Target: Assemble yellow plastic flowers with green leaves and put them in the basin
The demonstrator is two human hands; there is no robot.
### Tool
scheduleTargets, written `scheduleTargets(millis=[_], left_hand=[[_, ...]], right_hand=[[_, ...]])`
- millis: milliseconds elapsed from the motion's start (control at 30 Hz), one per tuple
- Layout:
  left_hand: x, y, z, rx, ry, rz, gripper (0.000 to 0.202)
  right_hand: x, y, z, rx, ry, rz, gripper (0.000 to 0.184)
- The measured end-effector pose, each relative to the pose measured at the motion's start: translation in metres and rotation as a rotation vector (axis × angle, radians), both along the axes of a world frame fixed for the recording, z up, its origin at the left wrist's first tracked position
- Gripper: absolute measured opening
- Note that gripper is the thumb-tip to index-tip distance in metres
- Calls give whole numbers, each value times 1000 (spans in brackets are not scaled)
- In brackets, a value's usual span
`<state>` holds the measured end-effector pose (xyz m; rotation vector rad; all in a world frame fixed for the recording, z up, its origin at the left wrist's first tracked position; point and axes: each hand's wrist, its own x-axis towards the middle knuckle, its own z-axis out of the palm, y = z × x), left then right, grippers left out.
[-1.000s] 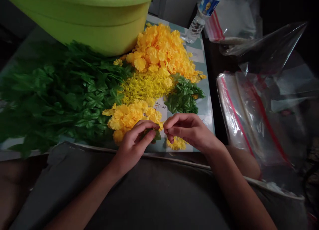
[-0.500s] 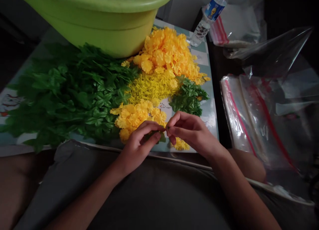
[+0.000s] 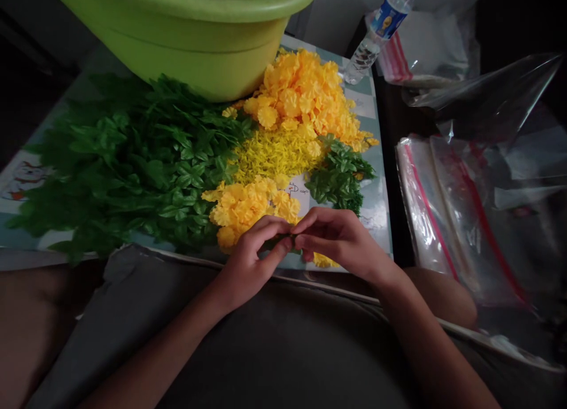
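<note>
I record the left hand (image 3: pixel 250 258) and right hand (image 3: pixel 339 238) together, fingertips pinching a small green leaf (image 3: pixel 282 241). Yellow flowers (image 3: pixel 295 96) and green leaves (image 3: pixel 133 161) remain heaped; plastic bags (image 3: pixel 456 220) lie alongside.

I'm getting only a sliver of the green leaf (image 3: pixel 282 242) between the left hand (image 3: pixel 252 260) and right hand (image 3: pixel 339 244), with the top edge cropping the lime tub (image 3: pixel 195 55).

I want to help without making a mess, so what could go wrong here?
The small green leaf pinched between the left hand and right hand might slip and get lost in the yellow flowers beside them. Those loose flowers also lie close to the front edge of the checked mat, so a bumped wrist could push some off.
</note>
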<state>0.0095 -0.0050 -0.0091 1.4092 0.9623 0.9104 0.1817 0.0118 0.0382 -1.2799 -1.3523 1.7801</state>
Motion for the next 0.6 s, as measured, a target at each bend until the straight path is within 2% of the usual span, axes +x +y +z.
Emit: scheduleTargets(millis=[167,400,600], left_hand=[[-2,-1,-1,-27,-28,-11,18],[-5,4,2,-175,-127,32,16],[-11,10,0,-327,-150,-7,19]], right_hand=[[-2,0,-7,122,-92,8,15],[-4,4,-18,209,-87,0,14],[-8,-1,-29,246,-42,-13,6]])
